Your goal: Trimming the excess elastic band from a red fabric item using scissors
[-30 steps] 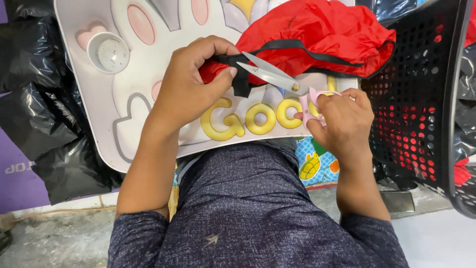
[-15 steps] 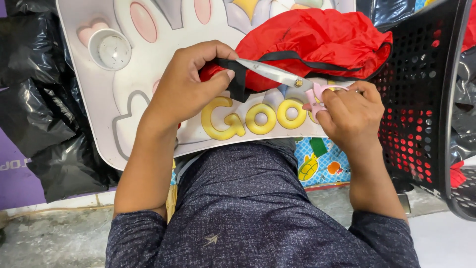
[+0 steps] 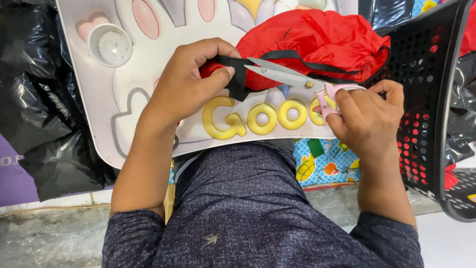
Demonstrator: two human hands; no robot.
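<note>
Near the tray's (image 3: 148,64) front edge, your left hand (image 3: 191,82) pinches the black strap (image 3: 238,79); right hand (image 3: 364,116) has moved the pink scissors (image 3: 297,77) in, blades seemingly just parted at it.

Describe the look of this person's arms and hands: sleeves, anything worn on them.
Both arms are bare from above the elbow down. Short sleeves of a dark blue-grey, finely speckled fabric end at the upper arms, and a small pale arrow-like mark sits on the garment's front. The left hand and right hand wear no gloves; no rings, watch or bracelets are visible.
</note>
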